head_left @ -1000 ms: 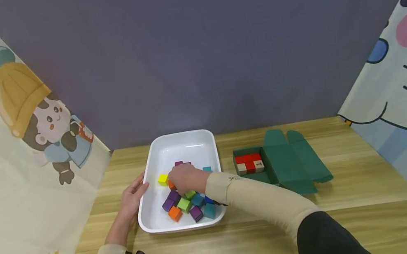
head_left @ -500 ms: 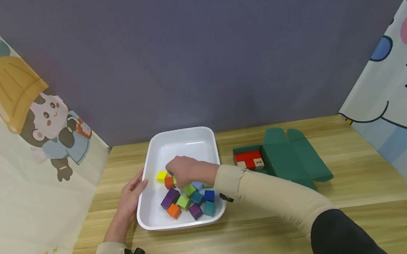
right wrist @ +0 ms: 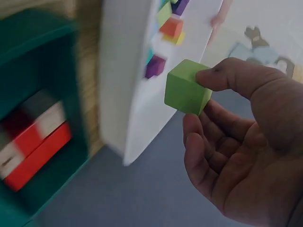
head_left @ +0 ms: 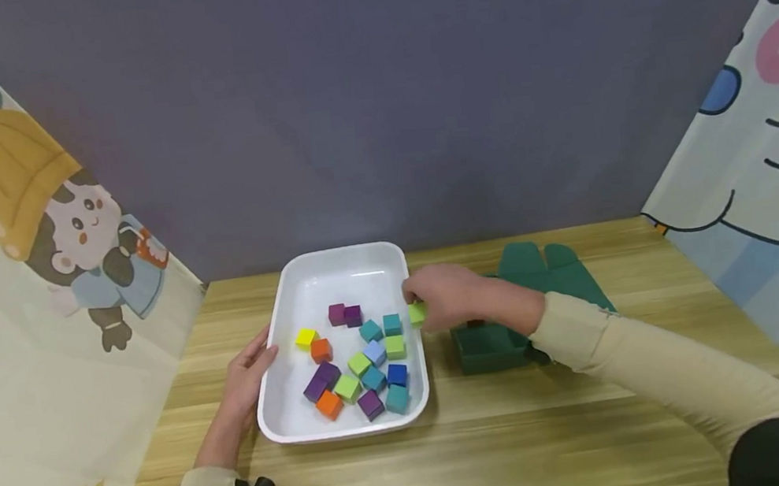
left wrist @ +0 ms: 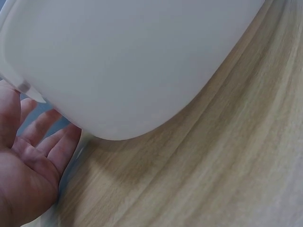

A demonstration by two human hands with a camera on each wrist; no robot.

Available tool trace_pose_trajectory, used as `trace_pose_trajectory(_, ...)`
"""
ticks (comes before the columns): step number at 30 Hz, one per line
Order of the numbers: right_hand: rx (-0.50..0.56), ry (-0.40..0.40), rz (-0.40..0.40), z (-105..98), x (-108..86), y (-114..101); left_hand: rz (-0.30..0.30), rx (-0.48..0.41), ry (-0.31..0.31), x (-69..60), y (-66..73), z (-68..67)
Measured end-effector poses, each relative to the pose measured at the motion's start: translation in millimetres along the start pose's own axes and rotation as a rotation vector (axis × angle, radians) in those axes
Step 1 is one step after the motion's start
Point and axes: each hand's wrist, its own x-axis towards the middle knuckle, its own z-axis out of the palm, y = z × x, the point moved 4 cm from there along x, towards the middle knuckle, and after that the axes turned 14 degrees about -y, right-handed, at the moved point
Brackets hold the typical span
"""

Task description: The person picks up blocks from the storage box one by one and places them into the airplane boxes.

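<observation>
My right hand pinches a light green cube between thumb and fingertips, above the right rim of the white tray. Inside that tray lie several coloured cubes, among them a yellow cube, an orange cube and a dark blue cube. My left hand rests against the tray's left side, its thumb at the rim. From the left wrist view, its fingers look relaxed and loosely extended beside the tray wall.
Right of the tray stands an open green box, its lid folded out to the right. Red and pale wood blocks sit in it, mostly hidden by my arm in the head view. A dark grey wall rises behind the table.
My right hand has lifted the light green cube from among the others and carried it right, to the tray's right rim. The left hand keeps its place at the tray.
</observation>
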Motion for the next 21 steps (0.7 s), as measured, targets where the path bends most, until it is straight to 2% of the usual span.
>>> trace_pose_trajectory(3, 0.034, 0.025, -0.007, 5.9, -15.1, 22.7, -0.028, 0.011, 0.009, 0.3, -0.1, -1.3)
trace_pose_trajectory(7, 0.053, 0.043, -0.048, 13.4, -25.9, 41.3, -0.049, 0.022, 0.019, 0.8, 0.3, -2.1)
trace_pose_trajectory(14, 0.092, -0.013, -0.019, 27.1, -26.6, 56.4, -0.044, 0.015, 0.021, -1.2, -0.6, -1.7)
trace_pose_trajectory(21, 0.06, -0.046, 0.015, 41.1, -20.9, 66.6, -0.028, 0.032, 0.026, -2.7, 1.6, -0.3)
